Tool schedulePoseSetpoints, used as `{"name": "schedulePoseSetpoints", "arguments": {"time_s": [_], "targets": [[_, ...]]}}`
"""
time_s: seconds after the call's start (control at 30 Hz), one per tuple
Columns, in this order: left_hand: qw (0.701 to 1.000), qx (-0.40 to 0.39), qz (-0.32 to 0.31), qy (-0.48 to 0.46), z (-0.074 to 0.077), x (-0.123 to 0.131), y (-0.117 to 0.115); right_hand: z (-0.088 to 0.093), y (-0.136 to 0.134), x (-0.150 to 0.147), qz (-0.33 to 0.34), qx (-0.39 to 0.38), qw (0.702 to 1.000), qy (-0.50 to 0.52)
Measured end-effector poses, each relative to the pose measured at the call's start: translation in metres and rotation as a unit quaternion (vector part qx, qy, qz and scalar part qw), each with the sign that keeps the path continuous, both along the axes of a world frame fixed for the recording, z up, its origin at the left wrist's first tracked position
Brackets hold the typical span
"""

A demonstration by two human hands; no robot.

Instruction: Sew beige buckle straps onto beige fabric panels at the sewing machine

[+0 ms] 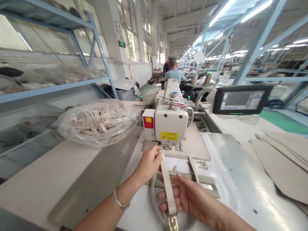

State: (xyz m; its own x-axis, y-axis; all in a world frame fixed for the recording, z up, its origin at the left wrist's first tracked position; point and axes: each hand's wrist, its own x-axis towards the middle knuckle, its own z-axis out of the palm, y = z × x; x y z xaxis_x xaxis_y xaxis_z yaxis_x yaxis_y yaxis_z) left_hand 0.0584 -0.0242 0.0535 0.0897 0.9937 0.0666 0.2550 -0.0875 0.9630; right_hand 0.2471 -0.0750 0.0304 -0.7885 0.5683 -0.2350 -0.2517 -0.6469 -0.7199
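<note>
A beige strap [168,186] hangs down in front of the sewing machine head [171,118], with a gold metal buckle [173,223] at its lower end. My left hand [149,163] pinches the strap's upper end just below the machine head. Behind the lower half of the strap, my right hand [186,194] has its fingers spread, the thumb apart; the strap lies across these fingers. Under both hands is a flat frame plate [207,186] with slots. A beige panel [198,142] with another narrow strap [193,168] lies beneath the machine head.
A clear plastic bag [96,122] of beige pieces sits left of the machine. At right are a control screen [242,100] on an arm and stacked beige panels [281,163]. Blue shelving [101,48] stands at left. Another person [174,75] sits farther back.
</note>
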Motion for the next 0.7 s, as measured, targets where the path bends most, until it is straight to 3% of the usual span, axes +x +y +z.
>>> {"name": "schedulePoseSetpoints", "arguments": {"time_s": [0.13,0.33,0.5,0.7], "targets": [[1.0,-0.001,0.011,0.0,-0.019,0.006,0.013,0.0,0.001,0.014,-0.005,-0.03,0.999,-0.016],[1.0,0.005,0.007,0.009,-0.03,0.009,0.02,0.005,0.003,0.015,-0.021,-0.032,0.999,-0.033],[0.999,0.014,-0.001,0.029,-0.027,0.009,0.017,0.005,0.001,0.016,-0.032,-0.017,0.999,-0.037],[0.997,0.038,-0.012,0.07,-0.017,-0.004,-0.004,0.007,0.006,0.019,-0.072,0.001,0.996,-0.051]]}}
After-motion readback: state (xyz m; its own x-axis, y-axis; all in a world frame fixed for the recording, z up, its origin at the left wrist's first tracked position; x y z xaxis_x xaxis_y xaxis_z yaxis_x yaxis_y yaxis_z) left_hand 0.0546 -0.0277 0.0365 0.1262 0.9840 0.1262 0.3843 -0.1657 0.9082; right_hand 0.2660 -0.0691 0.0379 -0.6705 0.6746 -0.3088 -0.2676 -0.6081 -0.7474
